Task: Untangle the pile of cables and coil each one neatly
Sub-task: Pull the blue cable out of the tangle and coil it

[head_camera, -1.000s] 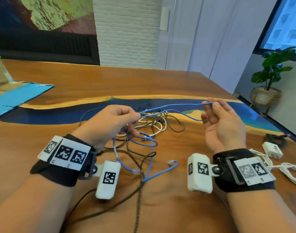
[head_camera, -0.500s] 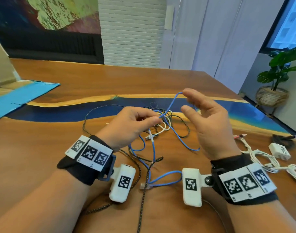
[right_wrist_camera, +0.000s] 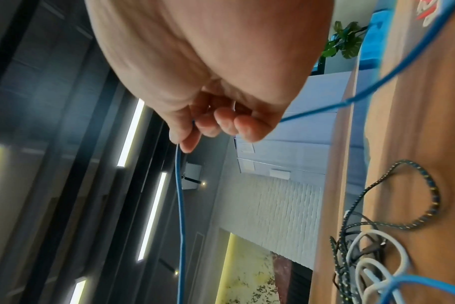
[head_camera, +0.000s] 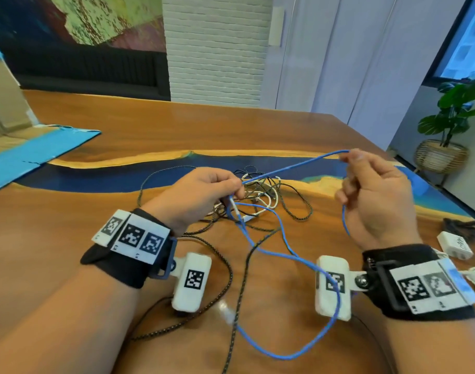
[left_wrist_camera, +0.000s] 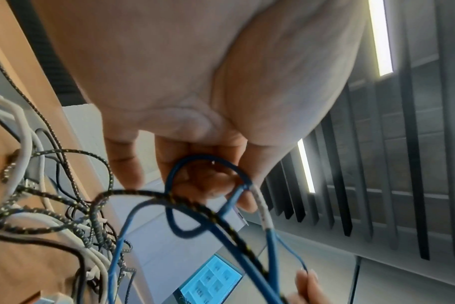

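Observation:
A thin blue cable (head_camera: 290,168) stretches in the air between both hands. My left hand (head_camera: 204,193) pinches a small coil of it (left_wrist_camera: 208,164) over the tangle. My right hand (head_camera: 374,195) pinches the cable's far bend between thumb and forefinger (right_wrist_camera: 185,142), raised to the right. The rest of the blue cable hangs down and loops across the table (head_camera: 285,354) toward me. Between the hands lies the tangle (head_camera: 260,195) of white, black and dark braided cables (right_wrist_camera: 372,257). A braided cable (left_wrist_camera: 221,218) crosses in front of the left fingers.
The wooden table (head_camera: 69,225) has a blue resin strip across it. A white charger (head_camera: 455,245) with white cables and a black coiled cable (head_camera: 457,225) lie at the right edge. A blue-lined cardboard box (head_camera: 28,152) sits at far left. A potted plant (head_camera: 447,130) stands beyond the table.
My right hand has moved right and away from the left hand, drawing out a longer stretch of blue cable. The hanging loop of blue cable has slid nearer to me on the table.

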Motion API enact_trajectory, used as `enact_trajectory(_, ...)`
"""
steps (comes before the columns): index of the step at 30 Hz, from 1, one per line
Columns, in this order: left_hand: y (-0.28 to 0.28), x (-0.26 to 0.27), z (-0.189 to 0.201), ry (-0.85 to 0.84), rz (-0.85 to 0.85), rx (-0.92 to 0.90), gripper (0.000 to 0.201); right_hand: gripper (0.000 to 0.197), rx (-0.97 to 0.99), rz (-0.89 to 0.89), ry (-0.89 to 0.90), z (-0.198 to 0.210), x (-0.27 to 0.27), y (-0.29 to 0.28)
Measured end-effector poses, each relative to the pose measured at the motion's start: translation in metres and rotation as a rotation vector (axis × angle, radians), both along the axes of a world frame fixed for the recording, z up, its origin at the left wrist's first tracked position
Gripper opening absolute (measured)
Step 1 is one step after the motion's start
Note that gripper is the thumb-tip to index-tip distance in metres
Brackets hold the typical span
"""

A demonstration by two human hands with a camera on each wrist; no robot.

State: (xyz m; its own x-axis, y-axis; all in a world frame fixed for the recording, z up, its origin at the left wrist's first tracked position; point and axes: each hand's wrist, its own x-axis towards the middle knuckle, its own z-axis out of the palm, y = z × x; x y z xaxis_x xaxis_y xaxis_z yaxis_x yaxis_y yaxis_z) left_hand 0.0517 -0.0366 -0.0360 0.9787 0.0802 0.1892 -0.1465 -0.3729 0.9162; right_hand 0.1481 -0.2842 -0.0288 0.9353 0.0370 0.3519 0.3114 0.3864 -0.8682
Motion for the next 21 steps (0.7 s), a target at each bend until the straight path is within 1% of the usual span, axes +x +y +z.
enact_trajectory(3,0.005,0.001,-0.001,0.026,0.009,-0.023,0.033,0.022,0.126,-0.048,0.031,0.000,0.008,-0.013)
enact_trajectory(5,0.009,0.000,0.000,0.021,0.018,-0.067,0.037,0.022,0.106,-0.072,0.022,0.001,0.011,-0.018)
enact_trajectory(8,0.013,0.000,0.002,-0.056,0.117,-0.085,0.050,0.021,0.061,-0.119,0.056,0.001,0.010,-0.018)
enact_trajectory(10,0.014,0.000,0.004,-0.122,0.149,-0.137,0.050,0.022,0.067,-0.165,0.110,0.001,0.010,-0.019)
enact_trajectory(11,0.016,0.001,0.004,-0.156,0.161,-0.225,0.046,0.022,0.069,-0.188,0.143,0.001,0.011,-0.021)
enact_trajectory(13,0.018,0.001,0.008,-0.202,0.203,-0.487,0.038,0.023,0.044,-0.229,0.212,0.000,0.015,-0.023)
enact_trajectory(15,0.019,0.001,0.015,-0.222,0.236,-0.726,0.036,0.023,-0.017,-0.259,0.262,-0.004,0.019,-0.024)
enact_trajectory(16,0.018,0.000,0.017,-0.229,0.245,-0.804,0.036,0.023,-0.062,-0.259,0.270,-0.007,0.020,-0.024)
enact_trajectory(17,0.016,0.000,0.019,-0.232,0.248,-0.841,0.036,0.023,-0.116,-0.245,0.266,-0.010,0.022,-0.023)
enact_trajectory(19,0.014,-0.001,0.020,-0.230,0.240,-0.813,0.037,0.024,-0.237,-0.186,0.232,-0.014,0.022,-0.017)
enact_trajectory(21,0.013,-0.001,0.018,-0.234,0.233,-0.723,0.036,0.025,-0.358,-0.111,0.190,-0.017,0.018,-0.009)
